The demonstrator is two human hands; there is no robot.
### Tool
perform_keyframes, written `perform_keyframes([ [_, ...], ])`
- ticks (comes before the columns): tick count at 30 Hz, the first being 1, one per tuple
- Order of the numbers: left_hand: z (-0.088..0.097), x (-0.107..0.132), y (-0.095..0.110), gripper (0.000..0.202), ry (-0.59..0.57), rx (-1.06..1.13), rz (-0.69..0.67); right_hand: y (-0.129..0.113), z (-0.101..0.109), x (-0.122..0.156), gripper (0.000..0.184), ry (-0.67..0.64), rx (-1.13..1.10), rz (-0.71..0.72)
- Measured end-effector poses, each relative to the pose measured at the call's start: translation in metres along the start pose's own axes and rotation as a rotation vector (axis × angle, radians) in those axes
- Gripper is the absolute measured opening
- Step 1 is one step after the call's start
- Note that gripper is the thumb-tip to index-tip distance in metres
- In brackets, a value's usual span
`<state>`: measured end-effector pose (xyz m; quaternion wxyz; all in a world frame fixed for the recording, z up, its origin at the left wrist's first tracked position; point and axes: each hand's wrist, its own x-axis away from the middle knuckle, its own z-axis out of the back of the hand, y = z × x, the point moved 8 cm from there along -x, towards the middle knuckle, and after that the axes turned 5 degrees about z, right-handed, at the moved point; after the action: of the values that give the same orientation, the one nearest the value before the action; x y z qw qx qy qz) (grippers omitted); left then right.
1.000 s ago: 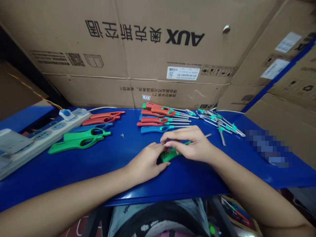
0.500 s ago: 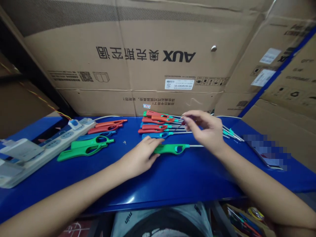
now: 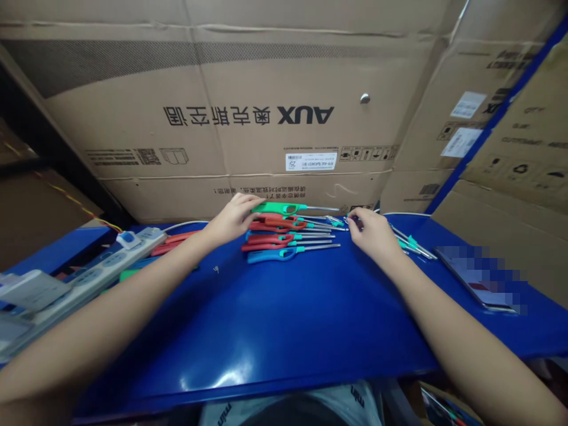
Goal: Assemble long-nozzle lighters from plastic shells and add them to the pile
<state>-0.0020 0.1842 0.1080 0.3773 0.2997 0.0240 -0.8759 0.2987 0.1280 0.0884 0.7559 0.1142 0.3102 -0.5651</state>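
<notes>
My left hand [image 3: 234, 219] grips the handle of a green long-necked gas lighter [image 3: 276, 207] over the back of the pile, its metal tube pointing right. Below it lie orange and red lighters [image 3: 268, 239] and a blue lighter [image 3: 271, 255], tubes also to the right. My right hand [image 3: 373, 232] has thumb and fingers pinched together near the tube ends, beside small teal-and-metal pieces [image 3: 337, 221]. What it holds, if anything, is hidden. Right of it lie loose metal tubes with teal ends [image 3: 412, 244].
On the left, a white power strip [image 3: 100, 266] with plugs lies by red handles [image 3: 175, 241] and partly hidden green ones. A phone [image 3: 492, 302] rests at the right on the blue table [image 3: 284, 331]. Cardboard [image 3: 248, 71] walls the back and right side.
My left hand has carried the green lighter from the front of the pile to its back. My right hand has come down to the right of the tube ends.
</notes>
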Motion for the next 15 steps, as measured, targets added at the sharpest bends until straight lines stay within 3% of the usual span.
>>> perform_keyframes([
  [8,-0.033,-0.012,-0.044,0.037,-0.037,0.046,0.11,0.006,-0.014,0.003,0.017,-0.262,0.177,-0.11],
  [15,-0.026,-0.006,-0.04,0.042,-0.047,0.032,0.179,0.018,-0.035,0.017,0.029,-0.48,0.218,-0.185],
])
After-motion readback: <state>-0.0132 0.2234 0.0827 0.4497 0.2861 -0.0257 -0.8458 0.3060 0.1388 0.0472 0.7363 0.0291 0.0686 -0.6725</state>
